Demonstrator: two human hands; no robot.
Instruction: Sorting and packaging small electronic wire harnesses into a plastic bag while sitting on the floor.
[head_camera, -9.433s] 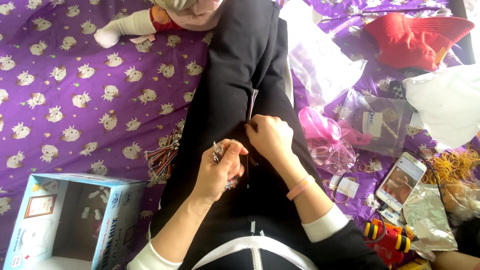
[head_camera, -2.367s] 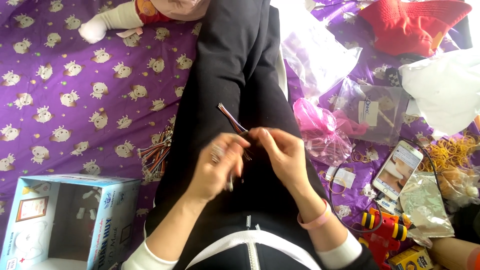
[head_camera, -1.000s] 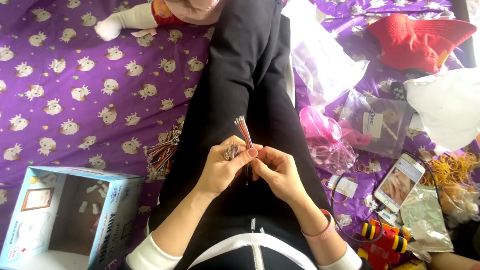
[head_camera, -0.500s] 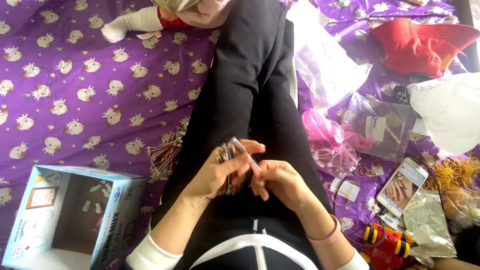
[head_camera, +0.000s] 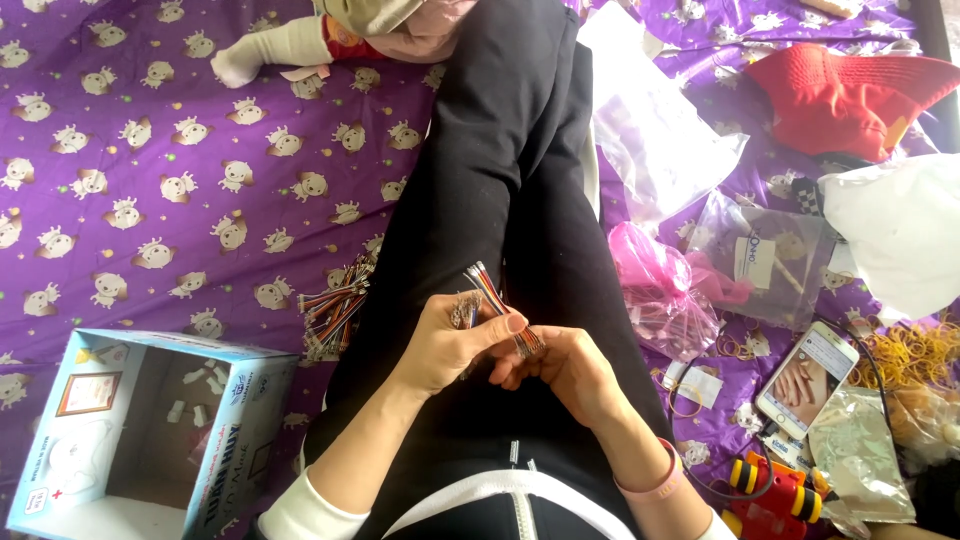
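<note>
Both hands closed on wire bundle (head_camera: 497, 306) over lap: left hand (head_camera: 447, 345) pinching, right hand (head_camera: 566, 368) gripping lower end.

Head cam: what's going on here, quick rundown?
A person sits on a purple patterned sheet, legs in black trousers stretched out. Over the lap, the left hand and right hand together pinch a small bundle of coloured wires, the grip closed on it from both sides. More wire bundles lie on the sheet beside the left leg, near an open blue box. Plastic bags, a phone and rubber bands lie to the right.
</note>
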